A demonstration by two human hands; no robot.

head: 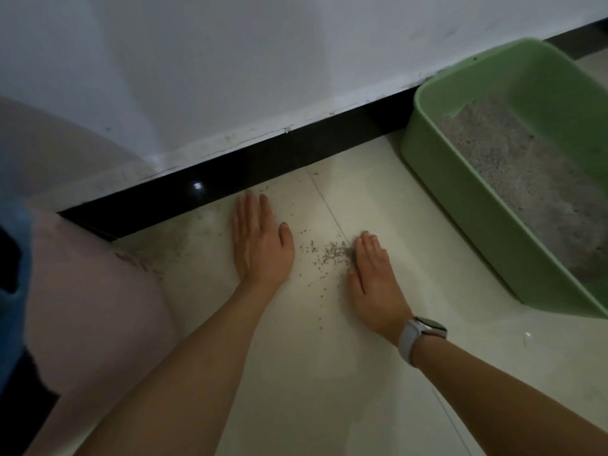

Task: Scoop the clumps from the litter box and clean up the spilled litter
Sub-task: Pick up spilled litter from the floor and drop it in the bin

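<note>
A green litter box with grey litter inside stands on the floor at the right, against the wall. Spilled litter lies scattered on the pale floor tiles between my two hands. My left hand rests flat on the tile, palm down, fingers together and pointing at the wall. On the right side of the spill, my right hand stands on its edge, its little-finger side on the floor and its fingers touching a small heap of grains. A watch sits on my right wrist. Neither hand holds anything.
A black baseboard runs along the white wall just beyond my fingertips. A pinkish rounded object fills the left, with something blue at the far left edge. More dusty grains lie near the baseboard to the left of my left hand.
</note>
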